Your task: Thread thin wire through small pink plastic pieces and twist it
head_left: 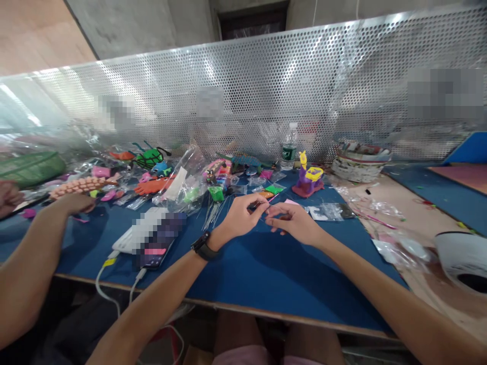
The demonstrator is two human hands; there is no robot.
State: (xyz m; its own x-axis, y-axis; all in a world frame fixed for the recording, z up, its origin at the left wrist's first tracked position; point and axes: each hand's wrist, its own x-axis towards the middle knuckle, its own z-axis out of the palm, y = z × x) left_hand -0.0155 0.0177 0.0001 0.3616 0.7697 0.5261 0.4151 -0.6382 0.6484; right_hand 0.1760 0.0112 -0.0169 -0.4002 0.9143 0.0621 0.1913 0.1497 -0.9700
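Above the blue table mat (289, 284), my left hand (241, 215) pinches thumb and forefinger together, and a black watch strap circles that wrist. Facing it, my right hand (297, 223) has its fingers curled in, with its fingertips meeting those of the left. Whatever lies between the fingertips is thin, dark and too small to name. Just behind the hands are green clay (273, 189) and an orange piece on plastic film. A bundle of thin wires (213, 215) lies left of my left hand, near a green lump (215, 193).
A clay figure in purple and yellow (310, 175) stands behind my right hand, near a water bottle (289, 147). A phone (163, 243) and white power bank (139, 230) lie left, cables attached. Clay animals and bags line the back. A co-worker's arm (41, 238) reaches in from the left.
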